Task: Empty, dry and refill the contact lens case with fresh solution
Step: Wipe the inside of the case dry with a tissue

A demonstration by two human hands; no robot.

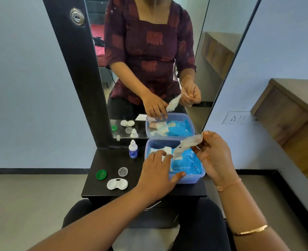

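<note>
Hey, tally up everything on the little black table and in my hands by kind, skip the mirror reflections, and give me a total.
1 lens case
2 caps: green cap, clear cap
1 solution bottle
1 blue box
1 wipes pack
1 wipe, pinched by the right hand
Total: 7

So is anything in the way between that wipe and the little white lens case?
Yes. The left hand, pressing on the blue pack in the box, lies between the wipe pinched by the right hand and the lens case. Nothing else visible blocks the way.
</note>
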